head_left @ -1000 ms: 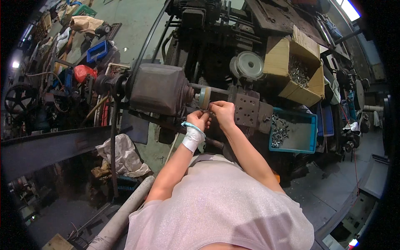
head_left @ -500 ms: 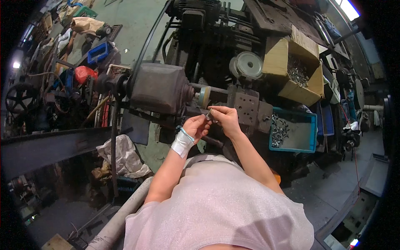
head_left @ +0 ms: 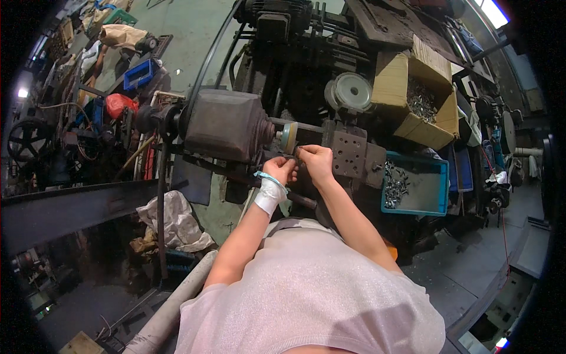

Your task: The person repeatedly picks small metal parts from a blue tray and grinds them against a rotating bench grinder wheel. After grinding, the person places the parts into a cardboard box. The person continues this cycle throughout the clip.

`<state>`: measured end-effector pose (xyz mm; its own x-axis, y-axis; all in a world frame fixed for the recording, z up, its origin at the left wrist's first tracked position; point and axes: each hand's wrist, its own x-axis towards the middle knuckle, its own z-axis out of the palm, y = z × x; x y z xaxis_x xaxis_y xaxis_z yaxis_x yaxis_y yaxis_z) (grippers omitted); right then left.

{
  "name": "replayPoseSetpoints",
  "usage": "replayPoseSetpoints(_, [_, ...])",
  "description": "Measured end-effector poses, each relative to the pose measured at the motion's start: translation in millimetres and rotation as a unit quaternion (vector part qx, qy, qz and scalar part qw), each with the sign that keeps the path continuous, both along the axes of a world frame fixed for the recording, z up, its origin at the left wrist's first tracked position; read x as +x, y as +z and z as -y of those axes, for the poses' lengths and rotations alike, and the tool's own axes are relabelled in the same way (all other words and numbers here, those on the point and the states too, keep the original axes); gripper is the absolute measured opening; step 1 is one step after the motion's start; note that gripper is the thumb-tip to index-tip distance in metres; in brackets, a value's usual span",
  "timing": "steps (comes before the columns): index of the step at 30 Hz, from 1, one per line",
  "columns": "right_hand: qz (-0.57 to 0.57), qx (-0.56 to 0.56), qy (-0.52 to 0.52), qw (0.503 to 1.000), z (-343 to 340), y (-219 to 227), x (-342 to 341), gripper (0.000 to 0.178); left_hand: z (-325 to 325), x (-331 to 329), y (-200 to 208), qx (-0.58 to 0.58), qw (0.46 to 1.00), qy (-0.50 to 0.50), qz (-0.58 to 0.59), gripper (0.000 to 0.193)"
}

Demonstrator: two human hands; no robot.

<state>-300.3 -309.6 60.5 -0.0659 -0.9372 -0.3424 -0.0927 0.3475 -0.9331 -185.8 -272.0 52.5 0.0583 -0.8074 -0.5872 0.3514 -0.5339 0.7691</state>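
Observation:
Both hands are close together just below a small yellowish-rimmed grinding wheel (head_left: 289, 137) on the spindle of a dark machine (head_left: 224, 125). My left hand (head_left: 280, 170), with a white wrap and a light blue band at the wrist, is closed, its thumb and fingers pinched near the wheel's lower edge. My right hand (head_left: 316, 161) is closed too, pinching from the right side. Between the fingertips is a small metal piece, mostly hidden now. Whether it touches the wheel I cannot tell.
At right, a turquoise bin (head_left: 443, 189) holds several small shiny metal parts. Beyond it, a cardboard box (head_left: 389, 79) is filled with similar pieces. A drilled metal block (head_left: 349, 147) and a round pulley (head_left: 354, 92) stand nearby. A long pipe (head_left: 171, 304) lies at lower left.
Both hands have moved up a little, closer to the grinding wheel. The small metal piece, visible at the fingertips before, is now mostly hidden.

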Motion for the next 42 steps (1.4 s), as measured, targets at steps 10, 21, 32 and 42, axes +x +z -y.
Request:
replayPoseSetpoints(10, [0.017,-0.003,-0.019,1.000,4,-1,6,0.017,3,-2,-4,0.001,0.999,0.046,-0.019,0.011])
replayPoseSetpoints(21, [0.010,-0.028,-0.062,0.998,-1,-14,5,0.019,6,-7,5,-0.001,0.999,0.040,-0.003,0.013])
replayPoseSetpoints(32, [0.403,0.110,-0.252,0.873,66,75,-174,0.004,-37,0,30,-0.017,0.993,-0.026,-0.111,0.021])
replayPoseSetpoints(42, [-0.393,-0.111,-0.274,0.871,97,18,-395,0.051,-50,-8,19,0.025,0.997,0.005,-0.079,0.021])
